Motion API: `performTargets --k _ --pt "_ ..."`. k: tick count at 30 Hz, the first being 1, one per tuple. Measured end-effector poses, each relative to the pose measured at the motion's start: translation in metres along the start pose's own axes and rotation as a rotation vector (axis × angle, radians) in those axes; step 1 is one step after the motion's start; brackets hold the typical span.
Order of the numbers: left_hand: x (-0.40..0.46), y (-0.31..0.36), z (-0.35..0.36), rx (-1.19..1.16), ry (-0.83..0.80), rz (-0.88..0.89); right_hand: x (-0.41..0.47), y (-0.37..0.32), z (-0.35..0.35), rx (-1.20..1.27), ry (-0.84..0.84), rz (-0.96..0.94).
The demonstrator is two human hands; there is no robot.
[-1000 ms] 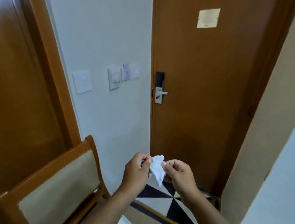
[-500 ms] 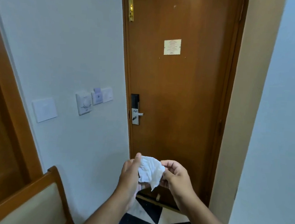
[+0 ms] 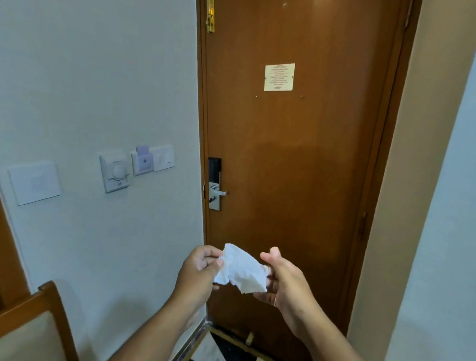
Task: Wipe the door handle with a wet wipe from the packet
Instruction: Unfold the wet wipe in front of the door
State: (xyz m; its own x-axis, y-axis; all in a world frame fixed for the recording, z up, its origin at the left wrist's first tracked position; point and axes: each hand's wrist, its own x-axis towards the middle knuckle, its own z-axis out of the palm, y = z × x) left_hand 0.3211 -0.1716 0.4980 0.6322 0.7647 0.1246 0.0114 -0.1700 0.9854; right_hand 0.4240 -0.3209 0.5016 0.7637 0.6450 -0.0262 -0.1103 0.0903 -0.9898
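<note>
A crumpled white wet wipe (image 3: 240, 270) is held in front of me at waist height, pinched at its left edge by my left hand (image 3: 198, 268) and at its right edge by my right hand (image 3: 283, 280). The silver door handle (image 3: 218, 191) sticks out from a metal lock plate with a black reader above it, on the left side of the brown wooden door (image 3: 290, 156). The handle is well above and beyond the wipe, with clear space between them. The wipe packet is not in view.
A white wall on the left carries a switch plate (image 3: 35, 183), a dial control (image 3: 115, 174) and a card holder (image 3: 144, 161). A wooden chair back (image 3: 20, 322) stands at the lower left. A white wall (image 3: 449, 225) bounds the narrow entry on the right.
The view has tilted up and drawn closer to the door. Both hands have spread the wipe wider between them.
</note>
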Motion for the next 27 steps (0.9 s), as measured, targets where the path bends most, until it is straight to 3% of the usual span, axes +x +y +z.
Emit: performTargets --k 2,4,8,11,13,17,19,23,27 --pt "0.011 -0.001 0.005 -0.032 -0.014 -0.025 0.015 0.005 0.004 -0.072 -0.088 -0.035" --pt "0.021 -0.004 0.008 -0.056 -0.029 -0.038 0.032 0.009 0.008 -0.127 -0.054 -0.065" --pt "0.055 -0.015 0.013 0.168 -0.085 0.066 0.065 0.011 0.013 -0.201 0.004 -0.11" --pt "0.088 -0.022 0.018 0.249 0.0 0.087 0.092 0.009 0.01 -0.264 0.029 -0.118" --pt "0.117 -0.024 0.016 0.115 0.054 0.029 0.114 0.006 0.009 -0.306 0.054 -0.127" --pt "0.169 -0.021 0.013 -0.398 0.066 -0.19 0.156 0.001 0.001 -0.387 0.124 -0.122" --pt "0.192 -0.021 0.016 -0.509 0.068 -0.22 0.176 0.0 -0.001 -0.372 0.139 -0.114" --pt "0.237 -0.025 0.029 -0.588 0.118 -0.253 0.214 0.006 0.006 -0.304 0.14 -0.096" --pt "0.274 -0.041 0.041 -0.373 0.085 -0.175 0.259 0.015 0.001 -0.225 0.169 -0.08"
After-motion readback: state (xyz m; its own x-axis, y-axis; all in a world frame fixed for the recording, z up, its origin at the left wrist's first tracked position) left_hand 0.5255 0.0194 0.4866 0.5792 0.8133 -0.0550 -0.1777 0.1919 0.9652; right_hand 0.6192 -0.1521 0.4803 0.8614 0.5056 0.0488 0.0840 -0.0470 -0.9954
